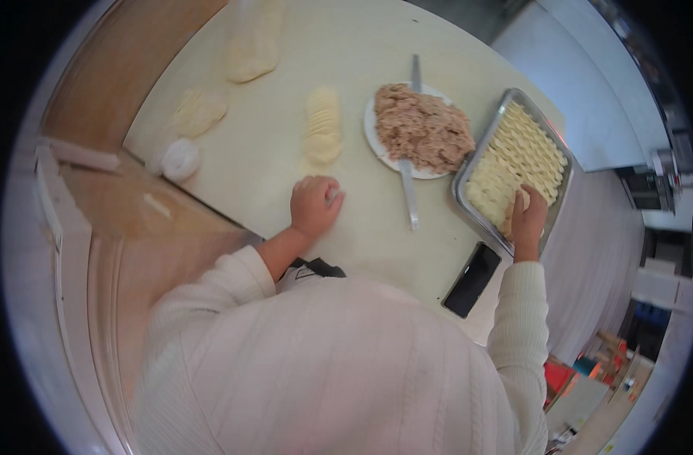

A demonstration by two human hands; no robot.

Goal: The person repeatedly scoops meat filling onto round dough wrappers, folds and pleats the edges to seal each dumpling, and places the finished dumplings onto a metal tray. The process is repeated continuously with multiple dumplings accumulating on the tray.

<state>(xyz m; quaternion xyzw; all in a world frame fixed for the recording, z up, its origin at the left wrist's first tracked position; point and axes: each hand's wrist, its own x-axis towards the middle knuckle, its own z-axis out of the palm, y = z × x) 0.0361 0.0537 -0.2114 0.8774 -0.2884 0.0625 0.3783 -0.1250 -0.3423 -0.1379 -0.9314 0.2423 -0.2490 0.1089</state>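
My right hand reaches over the near end of a metal tray lined with rows of small pale dumplings. A pale dumpling shows between its thumb and fingers. My left hand rests on the table with its fingers curled in and nothing visible in them. Just beyond it lies an overlapping row of round dough wrappers. Between the wrappers and the tray, a white plate bears a heap of minced filling. A flat metal spreader leans out from the plate's near side.
A second metal handle sticks out behind the filling. A black phone lies near the tray. At left are a dough piece, a white round object and a large dough lump. The pale table ends close to my body.
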